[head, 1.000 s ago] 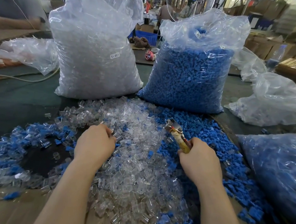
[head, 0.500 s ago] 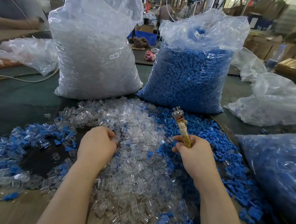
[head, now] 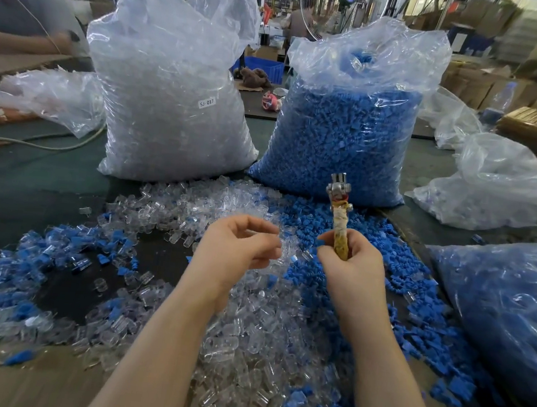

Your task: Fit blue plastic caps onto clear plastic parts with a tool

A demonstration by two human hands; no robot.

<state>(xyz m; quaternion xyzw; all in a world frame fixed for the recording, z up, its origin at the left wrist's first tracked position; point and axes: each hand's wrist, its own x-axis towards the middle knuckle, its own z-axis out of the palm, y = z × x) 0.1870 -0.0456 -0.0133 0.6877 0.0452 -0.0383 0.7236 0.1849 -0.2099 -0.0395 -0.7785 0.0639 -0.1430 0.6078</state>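
My right hand (head: 351,271) grips the tape-wrapped handle of the tool (head: 339,224), which stands upright with its metal head at the top. A blue cap (head: 322,244) shows at that hand's thumb and forefinger. My left hand (head: 239,250) hovers above the pile with its fingers curled, pinching a clear plastic part (head: 283,253) that is hard to make out. Beneath both hands lies a heap of loose clear parts (head: 247,333). Loose blue caps (head: 389,242) spread to its right.
A large bag of clear parts (head: 172,93) and a large bag of blue caps (head: 344,128) stand behind the heaps. A plastic bag with blue and clear pieces (head: 514,312) lies at the right. Cardboard (head: 27,377) covers the near edge. Another person's arm (head: 19,41) works at far left.
My left hand rose from the clear heap and moved right toward the tool. My right hand swung the tool from tilted left to upright and drew closer to the left hand.
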